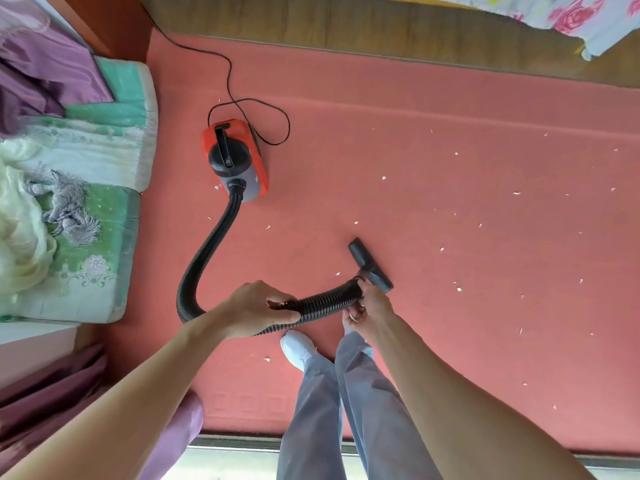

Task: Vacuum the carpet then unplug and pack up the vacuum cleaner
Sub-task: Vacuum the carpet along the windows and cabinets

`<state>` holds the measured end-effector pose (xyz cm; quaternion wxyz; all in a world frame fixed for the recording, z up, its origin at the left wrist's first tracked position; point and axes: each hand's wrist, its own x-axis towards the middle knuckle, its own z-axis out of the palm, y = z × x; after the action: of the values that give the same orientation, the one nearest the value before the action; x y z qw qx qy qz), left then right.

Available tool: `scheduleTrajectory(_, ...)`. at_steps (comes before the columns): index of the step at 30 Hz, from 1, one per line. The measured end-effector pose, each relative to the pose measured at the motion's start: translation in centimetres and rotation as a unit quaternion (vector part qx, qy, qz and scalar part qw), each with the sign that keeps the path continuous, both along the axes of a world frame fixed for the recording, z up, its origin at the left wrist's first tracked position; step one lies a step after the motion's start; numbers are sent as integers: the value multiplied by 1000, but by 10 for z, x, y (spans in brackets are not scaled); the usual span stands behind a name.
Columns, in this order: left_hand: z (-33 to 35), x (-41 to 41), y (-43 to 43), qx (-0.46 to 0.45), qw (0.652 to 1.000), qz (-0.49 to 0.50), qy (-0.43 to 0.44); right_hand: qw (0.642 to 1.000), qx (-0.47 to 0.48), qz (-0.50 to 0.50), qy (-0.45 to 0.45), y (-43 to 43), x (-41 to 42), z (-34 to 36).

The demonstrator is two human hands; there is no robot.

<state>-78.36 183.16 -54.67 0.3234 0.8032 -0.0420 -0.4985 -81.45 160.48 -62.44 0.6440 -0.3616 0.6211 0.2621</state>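
A small red and grey vacuum cleaner [237, 161] stands on the red carpet [433, 188] near the bed. Its black ribbed hose [207, 251] curves down and round toward me. My left hand [258, 308] grips the hose from above near its middle. My right hand [369, 306] holds the hose end just behind the black nozzle [370, 265], which lies on the carpet. The thin black power cord [242, 109] loops behind the vacuum cleaner and runs off to the upper left. Several white scraps [459, 289] lie scattered on the carpet, mostly to the right.
A bed with green and white patterned covers [79, 209] and purple cloth [45, 71] fills the left side. A brown wooden strip [346, 26] borders the carpet at the top, with flowered fabric [571, 15] at the top right. My legs and a white shoe [298, 348] stand below the hose.
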Motion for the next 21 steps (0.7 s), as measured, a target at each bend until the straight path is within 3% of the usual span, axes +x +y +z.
scheduleTrajectory(10, -27, -36, 2, -17, 997, 0, 77, 998, -34, 59, -14, -10, -19, -7)
scheduleTrajectory(15, -30, -34, 4, 0, 998, 28, 52, 997, -44, 61, -24, 3, 0, -18)
scheduleTrajectory(21, -42, -27, -23, -7, 991, 132, -18, 991, -83, 94, -34, -6, 39, -38)
